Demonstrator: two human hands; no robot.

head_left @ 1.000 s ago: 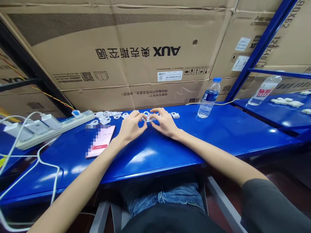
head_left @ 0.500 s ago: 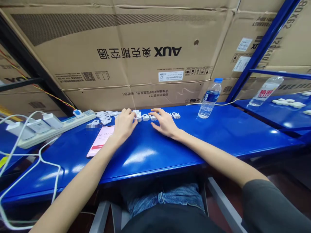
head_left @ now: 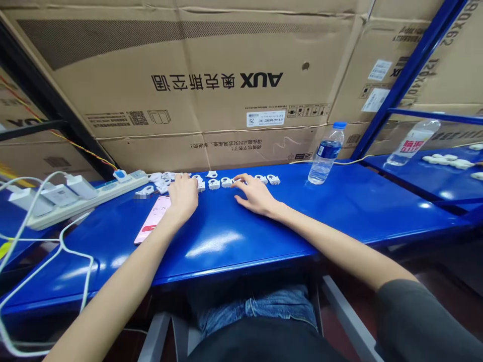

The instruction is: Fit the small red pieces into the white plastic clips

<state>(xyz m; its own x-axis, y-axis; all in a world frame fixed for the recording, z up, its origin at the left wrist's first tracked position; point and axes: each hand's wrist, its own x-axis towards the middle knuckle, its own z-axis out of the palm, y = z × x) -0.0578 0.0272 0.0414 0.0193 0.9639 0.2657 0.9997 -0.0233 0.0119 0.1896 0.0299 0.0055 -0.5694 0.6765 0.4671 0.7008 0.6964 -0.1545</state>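
Several white plug-like pieces with ring-shaped handles stand in a row along the back of the table; one such white plug [head_left: 214, 184] sits between my hands. My left hand [head_left: 183, 197] is bent down at the row's left end, beside another white plug [head_left: 200, 184]. Its fingertips are mostly hidden, so I cannot tell whether it grips anything. My right hand [head_left: 255, 195] rests over the middle of the row, fingers apart and curved, partly covering some pieces. Left of my left hand lies a loose cluster of similar white pieces [head_left: 163, 187].
A phone [head_left: 153, 221] showing a timer lies partly under my left forearm. Left stands a power strip [head_left: 109, 193] with chargers and white cables [head_left: 90, 271]. A water bottle [head_left: 325, 156] stands at the right back. Large cardboard boxes [head_left: 211, 115] wall the table's rear.
My left hand has moved left, away from the middle of the row, uncovering plugs there. My right hand has barely shifted, and more pieces show at its right.
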